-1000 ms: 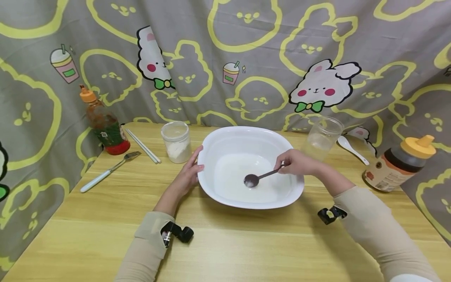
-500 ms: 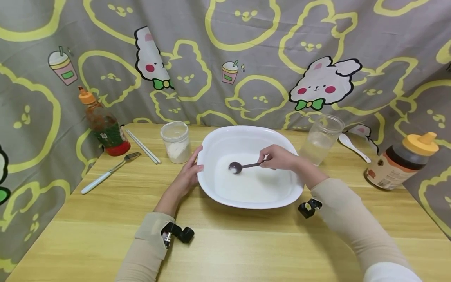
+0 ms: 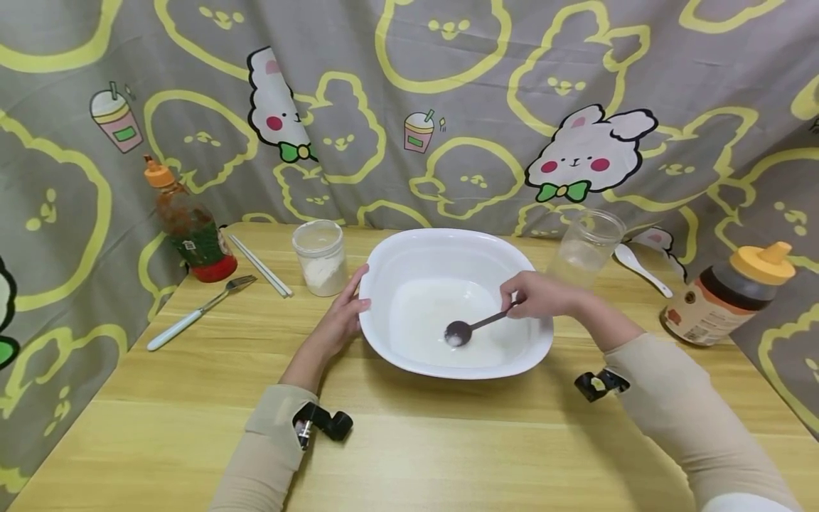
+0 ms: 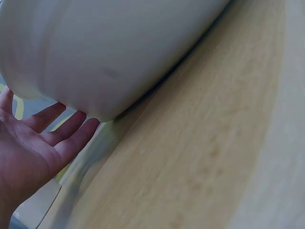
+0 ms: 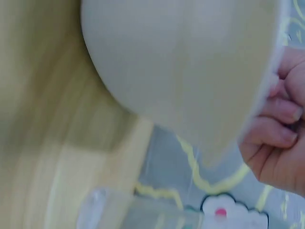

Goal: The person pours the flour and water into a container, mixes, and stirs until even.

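Observation:
A white basin (image 3: 390, 256) stands on the table with whitish liquid (image 3: 422, 327) in its bottom. My left hand (image 3: 338, 321) rests at its left side, thumb at the rim; in the left wrist view the fairly straight fingers (image 4: 76, 138) touch the outer wall. My right hand (image 3: 544, 295), over the basin's right part, pinches the handle of a dark brown spoon (image 3: 489, 318). The spoon's head is low in the liquid, with some white in it. In the right wrist view the curled fingers (image 5: 271, 133) show beyond the rim, and the spoon is hidden by the basin wall.
Left of the basin are a jar of white powder (image 3: 323, 274), chopsticks (image 3: 259, 264), a fork (image 3: 205, 309) and a red sauce bottle (image 3: 192, 231). A clear jar (image 3: 585, 245), a white spoon (image 3: 643, 270) and a yellow-capped bottle (image 3: 716, 299) stand or lie right. A patterned curtain (image 3: 461, 192) hangs behind.
The right hand carried the spoon left and back within the basin, then returned it right and toward the front, close to its first position. The left hand and the basin stay put.

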Demonstrator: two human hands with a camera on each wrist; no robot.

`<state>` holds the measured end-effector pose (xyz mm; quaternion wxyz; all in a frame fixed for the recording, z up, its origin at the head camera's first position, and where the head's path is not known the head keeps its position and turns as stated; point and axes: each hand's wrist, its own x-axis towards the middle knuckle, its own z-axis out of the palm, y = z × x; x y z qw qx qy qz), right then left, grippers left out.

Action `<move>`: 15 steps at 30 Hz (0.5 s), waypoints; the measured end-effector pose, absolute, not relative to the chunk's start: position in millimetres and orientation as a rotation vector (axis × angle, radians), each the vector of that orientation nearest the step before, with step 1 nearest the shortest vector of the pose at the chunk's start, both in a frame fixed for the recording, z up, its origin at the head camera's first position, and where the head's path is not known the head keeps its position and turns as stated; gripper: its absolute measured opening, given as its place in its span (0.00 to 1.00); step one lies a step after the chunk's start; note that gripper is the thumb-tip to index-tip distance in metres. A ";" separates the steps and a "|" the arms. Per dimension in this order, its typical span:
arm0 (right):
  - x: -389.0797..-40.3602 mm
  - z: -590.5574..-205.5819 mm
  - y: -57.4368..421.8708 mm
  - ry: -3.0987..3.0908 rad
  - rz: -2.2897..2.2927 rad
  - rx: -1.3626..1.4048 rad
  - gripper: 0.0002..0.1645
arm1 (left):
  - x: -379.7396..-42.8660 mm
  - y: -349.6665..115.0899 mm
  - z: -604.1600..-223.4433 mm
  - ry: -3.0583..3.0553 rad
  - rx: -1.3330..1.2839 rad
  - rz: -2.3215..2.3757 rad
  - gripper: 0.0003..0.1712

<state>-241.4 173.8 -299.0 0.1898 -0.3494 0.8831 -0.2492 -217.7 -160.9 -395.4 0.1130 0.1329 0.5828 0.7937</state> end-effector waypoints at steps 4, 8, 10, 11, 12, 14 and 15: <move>-251.0 -295.3 182.5 2.632 -0.636 -0.925 0.07 | -217.6 -161.6 -395.4 1.722 0.367 2.334 0.39; -263.3 -302.4 175.1 2.709 -0.631 -0.844 0.06 | -217.4 -161.8 -395.4 1.721 0.365 2.333 0.39; -267.0 -306.8 167.5 2.690 -0.675 -0.825 0.04 | -217.3 -161.7 -395.8 1.716 0.378 2.328 0.39; -268.3 -309.1 163.6 2.666 -0.707 -0.823 0.03 | -217.4 -161.6 -395.9 1.718 0.387 2.321 0.39; -269.1 -311.4 159.7 2.638 -0.744 -0.820 0.02 | -217.3 -161.3 -395.8 1.722 0.390 2.320 0.39; -269.1 -315.5 152.5 2.571 -0.823 -0.807 0.02 | -217.4 -161.1 -395.7 1.725 0.398 2.322 0.39; -268.6 -317.4 149.7 2.537 -0.856 -0.808 0.02 | -217.5 -161.1 -395.6 1.726 0.399 2.324 0.39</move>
